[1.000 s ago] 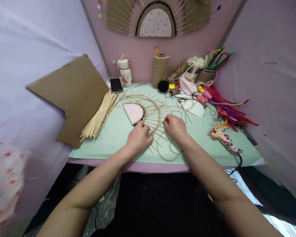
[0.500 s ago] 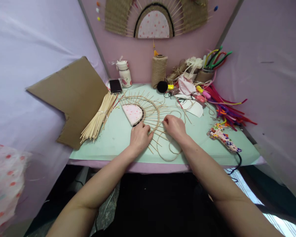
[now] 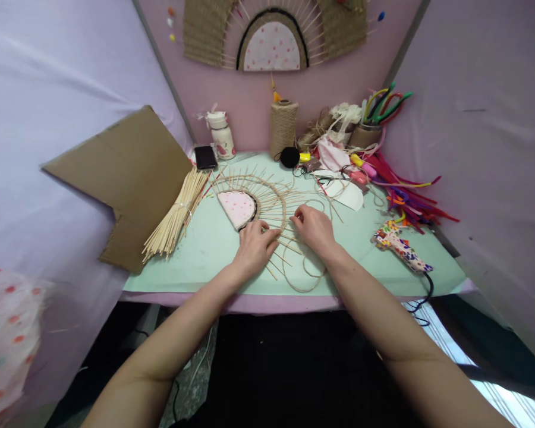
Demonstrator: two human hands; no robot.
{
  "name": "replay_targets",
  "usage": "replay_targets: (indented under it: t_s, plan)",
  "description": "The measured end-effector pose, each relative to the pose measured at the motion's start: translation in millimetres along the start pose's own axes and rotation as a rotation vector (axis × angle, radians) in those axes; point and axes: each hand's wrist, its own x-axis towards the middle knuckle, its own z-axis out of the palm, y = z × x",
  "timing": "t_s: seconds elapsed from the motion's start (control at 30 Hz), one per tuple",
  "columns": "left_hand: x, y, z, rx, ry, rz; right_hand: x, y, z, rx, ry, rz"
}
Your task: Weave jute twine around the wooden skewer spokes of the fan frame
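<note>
2 bare hands work low over a fan of thin sticks [image 3: 267, 208], which lies on the tabletop in front of the person, its flat half-circle panel [image 3: 238, 205] tilted and its sticks spreading out through a ring of twine [image 3: 285, 208]. The left hand [image 3: 254, 246] rests on the lower edge of the panel and the nearby sticks, probably to keep the loose frame from turning; its fingers are bent and only slightly apart, and I cannot tell whether they pinch a stick or the twine. The right hand [image 3: 315, 227] is just beside the outer ends of the sticks, fingers curled and tips close together, perhaps to manage the fine twine; whether they grip any is too small to tell. Slack loops of twine [image 3: 304, 289] lie below, which likely lets it run freely

The tabletop [image 3: 182, 273] has a pale green cover. At its left are a tied bundle of sticks [image 3: 173, 220] and a cardboard sheet [image 3: 129, 178]; at its right, a patterned glue gun [image 3: 403, 248] lies on its side, apart from the sticks, perhaps to keep its nozzle away. A cone of twine [image 3: 283, 128] stands at the back. Pale cloth [image 3: 71, 71] hangs at the sides, and a larger woven half-circle [image 3: 274, 47] hangs on the pink wall [image 3: 236, 95]
</note>
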Motion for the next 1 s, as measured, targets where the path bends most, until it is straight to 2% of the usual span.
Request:
replay_targets:
  t_s: [0.17, 0.37, 0.53, 0.77, 0.9, 1.0]
  plan:
    - [8.9, -2.7, -6.5, -0.031, -0.111, 0.095, 1.1, 1.0, 1.4, 0.023, 0.009, -0.003]
    - [18.3, -2.0, -14.3, 0.088, -0.195, 0.165, 2.3, 3.1, 2.9, 0.024, 0.012, -0.003]
    - [24.0, -3.2, -12.2, 0.106, -0.195, 0.181, 2.3, 7.0, -1.7, 0.034, -0.001, 0.032]
    - [44.3, 4.0, -6.3, 0.099, -0.166, 0.118, -5.0, 19.2, -14.9, 0.062, 0.046, 0.005]
    - [54.7, 12.1, -7.9, 0.109, -0.189, 0.099, -15.4, 26.7, -23.5, 0.049, 0.039, -0.015]
    - [61.7, 14.7, -9.9, 0.147, -0.224, 0.139, -21.5, 29.9, -25.1, 0.002, 0.006, -0.034]
